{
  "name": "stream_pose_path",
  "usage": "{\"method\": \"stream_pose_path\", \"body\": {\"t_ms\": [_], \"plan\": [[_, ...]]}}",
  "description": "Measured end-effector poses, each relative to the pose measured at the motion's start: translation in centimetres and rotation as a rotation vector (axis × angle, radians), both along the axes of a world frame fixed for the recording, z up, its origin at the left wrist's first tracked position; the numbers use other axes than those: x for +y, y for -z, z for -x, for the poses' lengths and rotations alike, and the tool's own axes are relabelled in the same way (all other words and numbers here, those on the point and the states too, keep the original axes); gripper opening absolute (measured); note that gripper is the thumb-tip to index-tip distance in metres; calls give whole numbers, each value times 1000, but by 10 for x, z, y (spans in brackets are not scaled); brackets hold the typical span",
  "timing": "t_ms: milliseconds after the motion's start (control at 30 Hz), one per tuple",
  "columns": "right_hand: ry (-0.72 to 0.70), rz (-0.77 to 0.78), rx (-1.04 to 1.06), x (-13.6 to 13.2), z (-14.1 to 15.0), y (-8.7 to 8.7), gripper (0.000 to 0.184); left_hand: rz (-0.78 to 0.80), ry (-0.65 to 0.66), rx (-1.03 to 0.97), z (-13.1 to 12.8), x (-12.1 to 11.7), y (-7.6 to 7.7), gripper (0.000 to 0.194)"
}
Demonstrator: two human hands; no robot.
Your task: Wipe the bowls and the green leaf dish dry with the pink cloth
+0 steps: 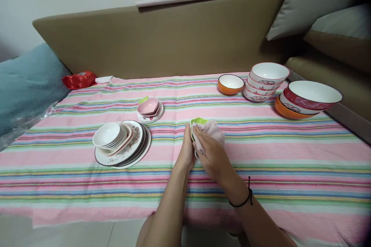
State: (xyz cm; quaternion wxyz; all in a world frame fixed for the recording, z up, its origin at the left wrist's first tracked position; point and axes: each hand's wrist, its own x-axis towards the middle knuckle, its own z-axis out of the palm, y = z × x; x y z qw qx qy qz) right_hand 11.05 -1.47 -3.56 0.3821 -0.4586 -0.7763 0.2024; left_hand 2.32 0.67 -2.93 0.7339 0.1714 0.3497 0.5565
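My left hand (187,148) is wrapped around a small green dish with a white edge (199,120), held above the middle of the striped cloth. A pale pinkish rag (213,131) is bunched in my right hand (213,154), whose fingers press it against the dish. Most of the dish is covered by the rag and fingers, so its full shape is hidden. Both hands meet close together, and a black cord circles my right wrist.
Left of my hands are stacked plates topped with white bowls (107,135). Behind them, a pink dish (148,106) sits on small plates. Far right are an orange bowl (231,84), stacked white bowls (268,73) and larger bowls (313,94). A red bundle (79,80) lies back left.
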Motion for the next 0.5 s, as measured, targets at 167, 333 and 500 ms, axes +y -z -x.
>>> {"method": "stream_pose_path", "body": {"t_ms": [167,333,500], "plan": [[-62,-9,10,-6,-3,-15,43,-13,-33,-12,6,2,-6,53],[-95,-44,17,-14,-3,-28,37,-31,-133,-34,14,4,-9,56],[-132,41,71,-18,-7,-35,27,20,-273,-70,18,7,-13,57]]}}
